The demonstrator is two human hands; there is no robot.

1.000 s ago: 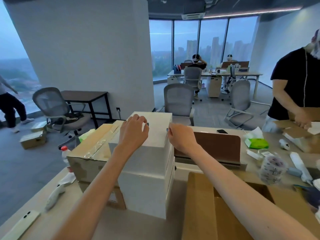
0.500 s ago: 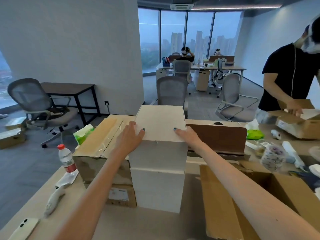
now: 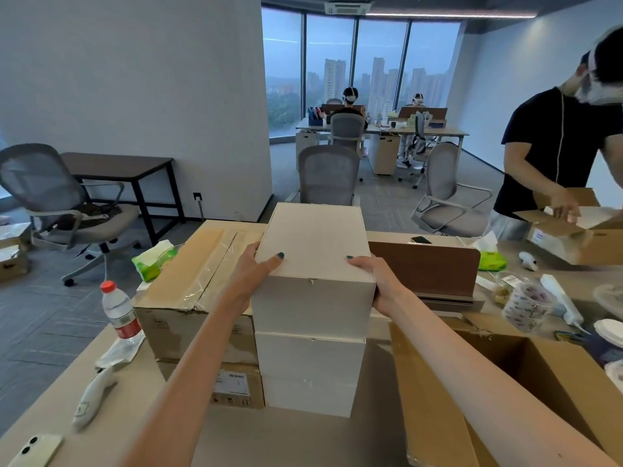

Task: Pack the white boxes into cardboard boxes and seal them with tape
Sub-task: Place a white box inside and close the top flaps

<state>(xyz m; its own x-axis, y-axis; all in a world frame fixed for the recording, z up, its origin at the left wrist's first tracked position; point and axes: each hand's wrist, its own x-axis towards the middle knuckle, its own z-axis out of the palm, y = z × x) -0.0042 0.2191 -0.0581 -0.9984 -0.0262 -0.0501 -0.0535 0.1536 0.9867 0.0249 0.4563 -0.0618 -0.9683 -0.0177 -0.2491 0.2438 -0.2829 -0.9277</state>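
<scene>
Versus half a second ago, our hands are off the lid and on the flanks. The left hand [image 3: 251, 269] and right hand [image 3: 376, 281] clasp the top white box [image 3: 313, 244] from both sides, thumbs on its lid. It overhangs the lower white boxes [image 3: 310, 369] toward us. It is plain matte white with a small nick at the front edge. The stack stands on the table [image 3: 286, 439], between the taped cardboard box [image 3: 188, 274] and the open cardboard box [image 3: 526, 375].

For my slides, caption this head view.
Left hand and right hand grip the top white box, between a taped cardboard box and an open cardboard box.
</scene>
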